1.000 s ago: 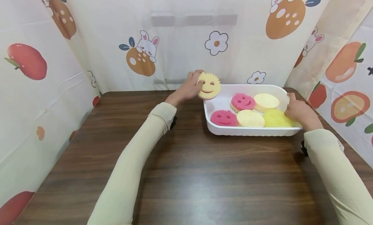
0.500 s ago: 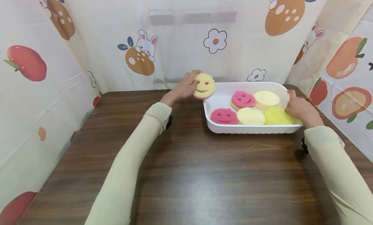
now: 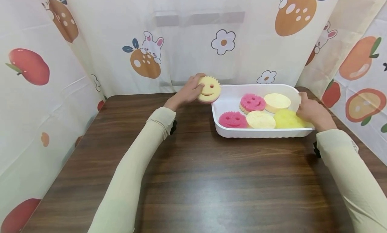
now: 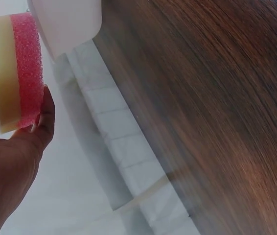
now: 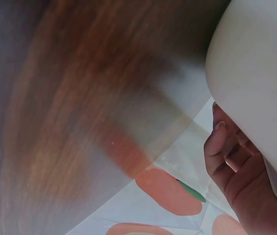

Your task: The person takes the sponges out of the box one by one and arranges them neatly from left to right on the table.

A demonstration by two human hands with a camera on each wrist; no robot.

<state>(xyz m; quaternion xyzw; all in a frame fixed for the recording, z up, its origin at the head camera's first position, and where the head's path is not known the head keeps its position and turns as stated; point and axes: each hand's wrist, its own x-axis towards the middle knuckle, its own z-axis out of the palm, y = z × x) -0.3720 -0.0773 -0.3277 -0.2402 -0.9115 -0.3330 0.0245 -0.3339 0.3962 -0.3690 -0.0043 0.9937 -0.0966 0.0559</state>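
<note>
Five sponges are sitting in the white tray [image 3: 263,134], and a sixth, a yellow-and-pink smiley sponge [image 3: 209,89], is up at the tray's far left corner, can't tell if it's touching the rim. Left hand [image 3: 188,89] has that one pinched between thumb and fingers, yellow face out, pink layer behind. Right hand [image 3: 313,112] is gripping the tray's right end, fingers curled against the outside wall.

Inside the tray: one pink smiley sponge [image 3: 232,120] at the near left, another pink smiley [image 3: 252,102] behind it toward the middle, a pale yellow round sponge [image 3: 261,120] at the near middle, a second pale round [image 3: 277,103] at the far right, and a bright yellow sponge [image 3: 287,119] at the near right.
</note>
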